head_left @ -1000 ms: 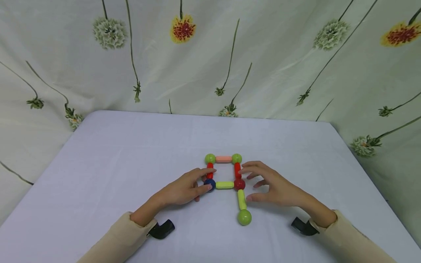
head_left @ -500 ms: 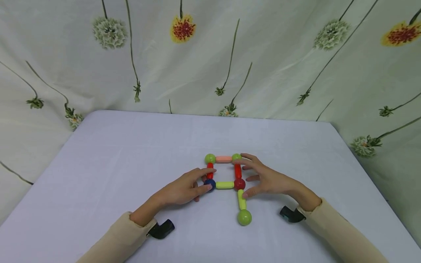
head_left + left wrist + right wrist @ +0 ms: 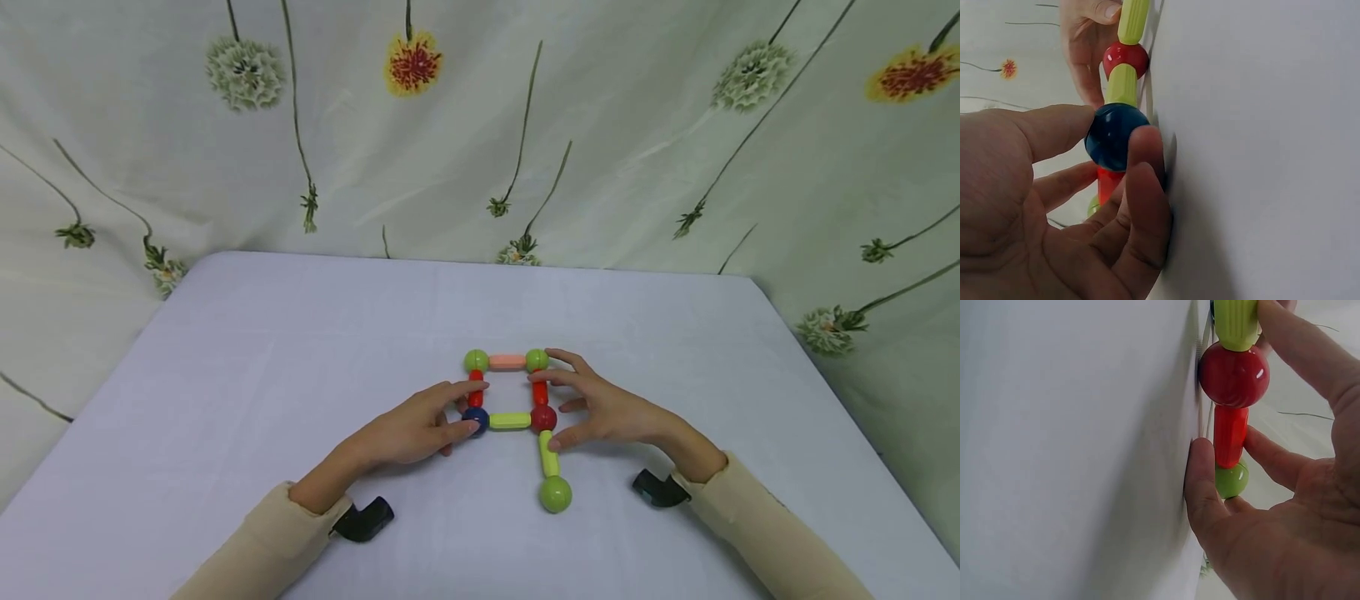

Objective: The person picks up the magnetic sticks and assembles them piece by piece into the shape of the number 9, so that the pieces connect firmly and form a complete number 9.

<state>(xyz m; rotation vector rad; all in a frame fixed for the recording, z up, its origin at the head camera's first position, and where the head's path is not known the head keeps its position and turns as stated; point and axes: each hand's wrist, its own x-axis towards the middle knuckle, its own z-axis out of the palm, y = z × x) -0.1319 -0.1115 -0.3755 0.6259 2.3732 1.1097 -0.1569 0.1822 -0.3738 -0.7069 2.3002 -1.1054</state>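
Note:
Magnetic balls and sticks lie joined on the table as a square with a tail. My left hand (image 3: 420,423) holds the blue ball (image 3: 1113,137) at the near left corner, thumb on one side and fingertips on the other. Its index finger reaches over the left red stick (image 3: 476,392). My right hand (image 3: 611,408) lies along the right side with fingers spread. Its thumb touches the yellow-green tail stick (image 3: 549,457), and its index finger lies over the right red stick (image 3: 1230,434). Between these sticks sits the red ball (image 3: 1235,374).
Two green balls, one at the far left corner (image 3: 476,360), flank a pink stick (image 3: 507,362). A yellow-green stick (image 3: 510,421) forms the near side. A larger green ball (image 3: 555,494) ends the tail. White cloth covers the table (image 3: 300,333); a flowered curtain (image 3: 637,125) hangs behind.
My right hand has moved left and away from me, from beside the structure onto its right side. My left hand stays at the blue ball. The head view has shifted slightly.

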